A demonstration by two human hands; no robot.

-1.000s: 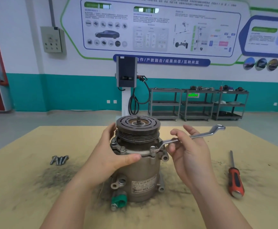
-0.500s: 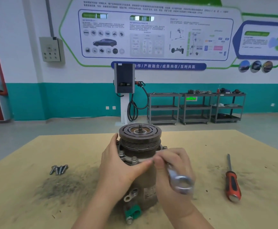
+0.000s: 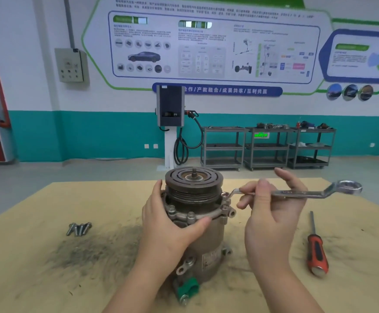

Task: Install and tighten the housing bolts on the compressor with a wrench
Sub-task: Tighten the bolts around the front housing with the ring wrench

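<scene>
— Where was the compressor [image 3: 197, 224]?

— Upright on the table [image 3: 37, 279], under my left hand [image 3: 168, 224]. Thumb and fingers curled round its flange, gripping it.

— And the wrench [image 3: 296, 192]?

— Pinched at the shank in my right hand [image 3: 272, 213], lying level. Its near ring sat on a bolt [image 3: 225, 196] at the housing rim, just left of my fingertips.

— Anything else?

— Loose bolts [image 3: 79, 228] lay well left of my left hand; a screwdriver [image 3: 317, 251] right of my right.

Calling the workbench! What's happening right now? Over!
Left hand steadies compressor. Right hand holds wrench on a right-side housing bolt. Spare bolts wait left. Nothing blocking.
</scene>
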